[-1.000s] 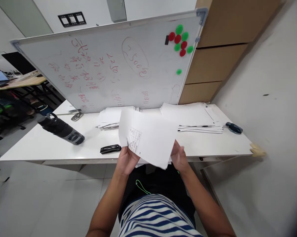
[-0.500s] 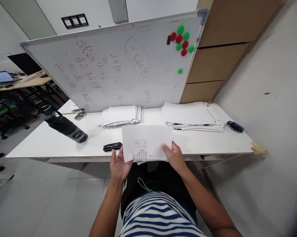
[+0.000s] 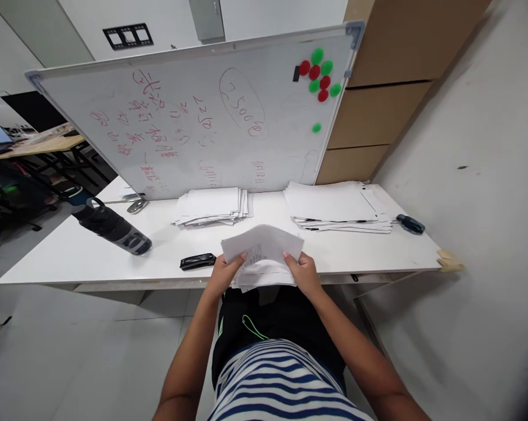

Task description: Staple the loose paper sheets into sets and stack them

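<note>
Worktop (image 3: 88, 266): white, running across the view; carries the items below unless noted.
Bottle (image 3: 114, 231): dark, capped end toward the left, base toward the right; whether it stands or lies is unclear.
Grey oval object (image 3: 136, 206): near the back edge, just beyond the bottle.
Whiteboard (image 3: 180, 158): behind the worktop; red handwriting, one number circled.
Stapler (image 3: 197, 261): black, near the front edge, just beside the left hand; contact cannot be told.
Left paper stack (image 3: 211, 203): at the back, below the whiteboard, edges uneven.
Left hand (image 3: 224, 272): closed on the left side of the held sheets, thumb on top.
Held sheets (image 3: 268, 241): between both hands, over the worktop's front edge; bowed, far edge arched, print visible but too small to read.
Right hand (image 3: 306, 275): closed on the right side of the same sheets, thumb on top.
Magnets (image 3: 314, 72): red and green discs, on the whiteboard's upper right.
Right paper stack (image 3: 338, 202): at the back, larger sheets, layers slightly offset.
Cardboard boxes (image 3: 382, 114): stacked behind the right paper stack.
Dark blue object (image 3: 410, 224): right end, just beside that stack.
</note>
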### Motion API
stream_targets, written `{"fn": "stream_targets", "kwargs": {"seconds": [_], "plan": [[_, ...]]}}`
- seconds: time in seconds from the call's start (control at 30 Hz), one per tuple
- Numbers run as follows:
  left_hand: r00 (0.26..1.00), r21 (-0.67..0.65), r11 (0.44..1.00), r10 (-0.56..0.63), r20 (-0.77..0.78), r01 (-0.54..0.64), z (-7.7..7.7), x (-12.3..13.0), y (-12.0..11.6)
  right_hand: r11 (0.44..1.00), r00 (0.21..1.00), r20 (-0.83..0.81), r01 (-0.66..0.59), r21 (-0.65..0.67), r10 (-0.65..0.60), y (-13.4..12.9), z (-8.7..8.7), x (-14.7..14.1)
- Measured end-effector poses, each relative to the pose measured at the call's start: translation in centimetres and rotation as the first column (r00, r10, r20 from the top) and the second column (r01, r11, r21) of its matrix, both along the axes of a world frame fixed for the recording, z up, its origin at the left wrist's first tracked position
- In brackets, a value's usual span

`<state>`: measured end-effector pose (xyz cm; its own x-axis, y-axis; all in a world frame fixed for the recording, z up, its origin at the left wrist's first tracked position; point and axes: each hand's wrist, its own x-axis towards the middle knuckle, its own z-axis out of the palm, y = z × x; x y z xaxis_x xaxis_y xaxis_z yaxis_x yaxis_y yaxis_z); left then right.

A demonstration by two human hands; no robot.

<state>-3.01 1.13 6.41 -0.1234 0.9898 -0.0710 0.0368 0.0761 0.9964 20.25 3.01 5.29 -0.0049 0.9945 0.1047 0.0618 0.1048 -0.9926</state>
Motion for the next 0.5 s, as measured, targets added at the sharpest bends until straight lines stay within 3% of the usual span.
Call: {"fn": "stream_targets", "kwargs": {"seconds": [0.13, 0.3, 0.5], "plan": [[0.983, 0.046, 0.995, 0.096, -0.153, -0.09, -1.5, 1.2, 0.5, 0.999, 0.999, 0.043, 0.033, -0.024, -0.032, 0.1, -1.3, -0.9], [0.955, 0.206, 0.978, 0.09, -0.282, -0.031, -2.6, 1.5, 0.3, 0.997, 0.995, 0.1, 0.036, -0.068, -0.029, -0.3, -1.9, -1.2], [0.92, 0.24, 0.966, 0.181, -0.348, -0.099, -4.0, 0.8, -0.2, 0.997, 0.966, 0.247, 0.07, 0.021, -0.073, -0.6, -3.2, -0.8]]}}
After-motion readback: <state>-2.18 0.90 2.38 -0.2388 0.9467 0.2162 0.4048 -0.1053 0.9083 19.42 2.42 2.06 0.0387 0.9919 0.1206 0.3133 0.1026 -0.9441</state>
